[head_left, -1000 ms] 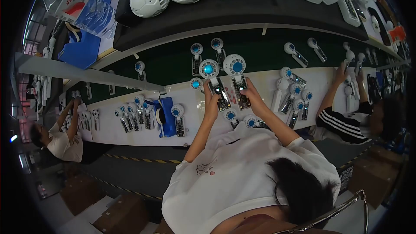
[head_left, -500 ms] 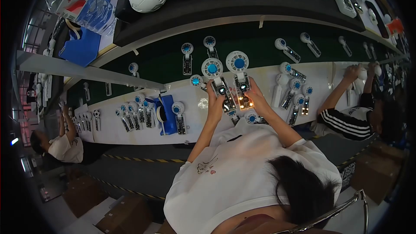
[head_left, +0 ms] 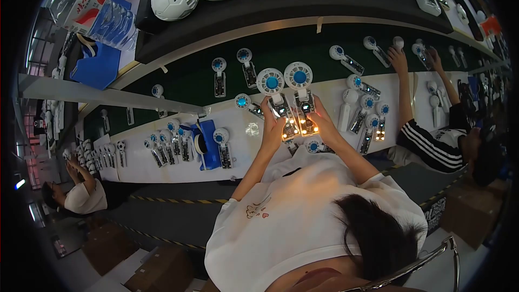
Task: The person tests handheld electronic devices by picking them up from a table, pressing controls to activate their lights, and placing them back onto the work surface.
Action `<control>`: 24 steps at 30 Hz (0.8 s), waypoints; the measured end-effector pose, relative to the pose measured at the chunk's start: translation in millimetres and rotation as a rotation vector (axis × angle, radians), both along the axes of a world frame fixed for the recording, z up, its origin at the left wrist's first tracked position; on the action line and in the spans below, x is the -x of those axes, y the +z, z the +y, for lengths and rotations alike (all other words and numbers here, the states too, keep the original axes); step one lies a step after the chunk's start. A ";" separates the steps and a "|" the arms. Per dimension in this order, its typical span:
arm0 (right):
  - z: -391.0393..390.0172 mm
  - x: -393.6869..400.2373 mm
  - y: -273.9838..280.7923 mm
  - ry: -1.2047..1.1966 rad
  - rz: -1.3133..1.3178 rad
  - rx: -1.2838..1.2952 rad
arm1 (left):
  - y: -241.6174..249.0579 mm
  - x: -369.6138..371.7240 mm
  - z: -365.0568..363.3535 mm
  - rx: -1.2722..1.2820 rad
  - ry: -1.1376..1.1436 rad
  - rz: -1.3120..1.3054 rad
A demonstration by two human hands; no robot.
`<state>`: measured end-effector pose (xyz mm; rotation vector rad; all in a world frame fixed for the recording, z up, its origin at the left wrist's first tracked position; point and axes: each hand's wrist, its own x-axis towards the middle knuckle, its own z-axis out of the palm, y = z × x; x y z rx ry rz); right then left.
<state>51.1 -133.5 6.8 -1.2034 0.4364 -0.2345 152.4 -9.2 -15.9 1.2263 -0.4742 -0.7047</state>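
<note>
My left hand (head_left: 272,128) is closed around the open handle of one handheld fan (head_left: 271,82), which has a white round head with a blue centre and a bare circuit board. A second, similar fan (head_left: 299,75) is gripped by my right hand (head_left: 325,121). Both fans are held side by side, heads away from me, and orange lights glow at the lower ends of both handles. On the table just left of my left hand lies another fan (head_left: 243,101). Below the hands a fan head (head_left: 313,145) is partly hidden by my shirt.
Several fans (head_left: 358,113) lie right of my hands, and more stand by a blue holder (head_left: 211,146) on the left. Behind the white table (head_left: 140,162), a green belt (head_left: 184,75) carries spaced fans. A dark shelf (head_left: 227,16) overhangs it. Co-workers sit on both sides.
Orange lights now glow on the left-hand fan too, and it has moved closer to the other one. Fans on the belt have shifted left. The right co-worker's hands now reach over the belt.
</note>
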 end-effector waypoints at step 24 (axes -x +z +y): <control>-5.8 -2.1 23.8 -0.018 -0.100 0.009 | 43.1 -5.5 -7.1 -0.089 -0.024 -0.003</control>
